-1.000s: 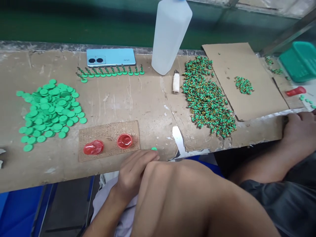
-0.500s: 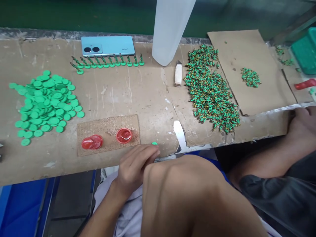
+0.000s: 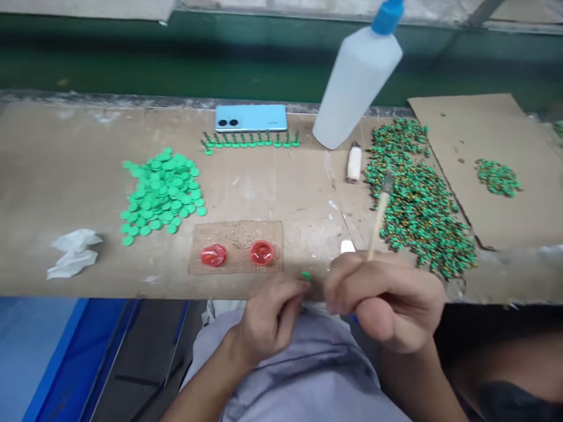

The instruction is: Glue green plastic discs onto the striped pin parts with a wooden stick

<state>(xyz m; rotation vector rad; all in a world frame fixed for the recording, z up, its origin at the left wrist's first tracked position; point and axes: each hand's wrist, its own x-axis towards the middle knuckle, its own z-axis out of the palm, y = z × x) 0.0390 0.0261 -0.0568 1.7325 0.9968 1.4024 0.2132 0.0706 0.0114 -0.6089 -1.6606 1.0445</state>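
The left hand (image 3: 272,313) sits at the front edge of the worktop (image 3: 264,193), its fingers (image 3: 290,299) curled and half closed. A small green piece (image 3: 306,276) lies right at the fingertips, though I cannot tell whether it is pinched or only touching. The right hand (image 3: 382,296) is just beside it, with its fingers (image 3: 352,281) closed around a thin wooden stick (image 3: 379,225) that tilts up and away from the fist. A small white tip (image 3: 347,247) shows just beyond those fingers.

Directly ahead of the hands, a cork board (image 3: 235,247) carries two red caps (image 3: 262,252). A heap of green-and-yellow figures (image 3: 417,199) spreads to the right, running onto a cardboard sheet (image 3: 484,170). Green discs (image 3: 162,193) lie in a pile at centre left, and a row of small green figures (image 3: 250,139) stands near the back edge, below a phone (image 3: 250,118). A blue-capped plastic bottle (image 3: 356,82) leans at upper right. Bare worktop stretches between the discs and the heap, and the front edge runs close to both hands.
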